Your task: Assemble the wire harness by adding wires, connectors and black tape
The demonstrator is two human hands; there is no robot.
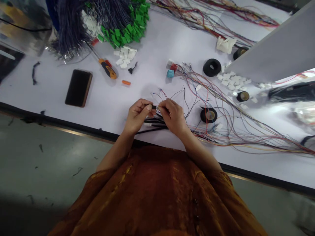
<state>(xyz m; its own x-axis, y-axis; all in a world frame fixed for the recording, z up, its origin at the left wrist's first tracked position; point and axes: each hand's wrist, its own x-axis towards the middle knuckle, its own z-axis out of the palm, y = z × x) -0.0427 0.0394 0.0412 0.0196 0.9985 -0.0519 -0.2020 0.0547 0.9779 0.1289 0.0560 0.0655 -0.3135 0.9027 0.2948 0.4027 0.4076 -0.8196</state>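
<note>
Close to the table's front edge, my left hand (137, 115) pinches a small black connector (154, 107) between thumb and fingers. Just right of it, my right hand (173, 116) has its fingertips closed on thin wires at the connector's right end. Several loose wires with metal tips (183, 89) fan out behind my right hand. Black sleeved cables (157, 124) lie under both hands, with a small white connector (148, 124) among them. A long bundle of coloured wires (236, 114) runs off to the right.
A phone (78, 88), a screwdriver (107, 68) and an orange piece (126, 82) lie at left. Green connectors (128, 34) on dark wires are behind. Black tape rolls (212, 67), white connectors (232, 80) and a slanted grey panel (275, 46) are at right.
</note>
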